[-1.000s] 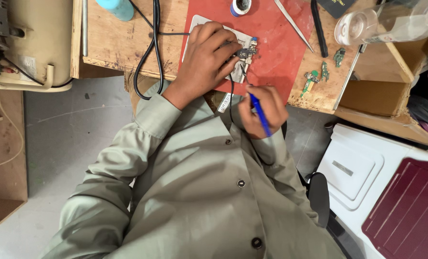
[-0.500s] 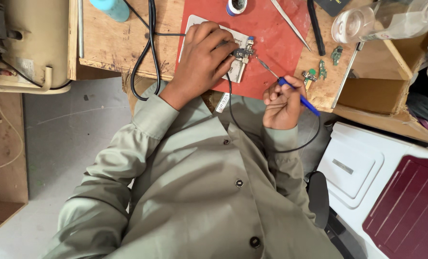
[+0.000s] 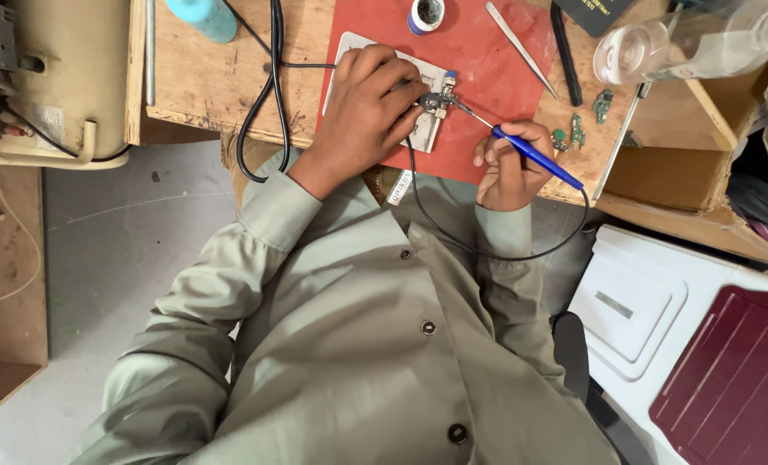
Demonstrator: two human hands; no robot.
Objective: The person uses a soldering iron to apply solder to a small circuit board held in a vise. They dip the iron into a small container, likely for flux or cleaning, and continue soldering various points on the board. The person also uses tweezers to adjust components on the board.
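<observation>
Right hand (image 3: 506, 164) has swung the blue-handled soldering iron (image 3: 534, 156) round; its thin metal tip now meets the small metal part (image 3: 436, 102), grip clamped on the handle. Left hand (image 3: 362, 110) stays pressed on the white board (image 3: 427, 129), fingers pinning the part, on the smooth red mat (image 3: 478, 52) over the rough wooden counter (image 3: 198, 77).

A small electronics repair workshop: rough wooden bench (image 3: 211, 82), red work mat (image 3: 478, 95) on it, blue-handled soldering iron (image 3: 534, 157) at the mat's right edge, tweezers (image 3: 520, 47) on the mat, loose green circuit boards (image 3: 578, 129) just right of it.
</observation>
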